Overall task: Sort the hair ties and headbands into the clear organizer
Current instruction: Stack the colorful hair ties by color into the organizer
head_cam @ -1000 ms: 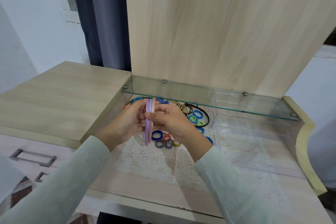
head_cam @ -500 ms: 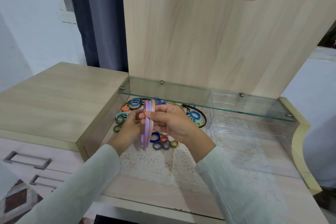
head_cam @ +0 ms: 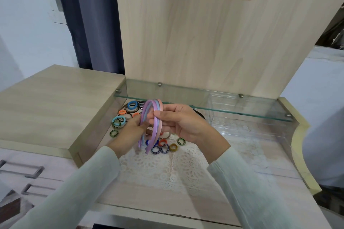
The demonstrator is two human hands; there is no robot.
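Headbands [head_cam: 151, 142] gripped by right hand [head_cam: 184, 126] fingers and left hand [head_cam: 128, 134], whose fingertips hide behind them.

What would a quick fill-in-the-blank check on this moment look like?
1. The left hand and the right hand together grip a bunch of pastel ____.
2. The loose hair ties lie to the ____ of the clear organizer.
3. The clear organizer sits under a ____ shelf.
Missing words: headbands; left; glass.
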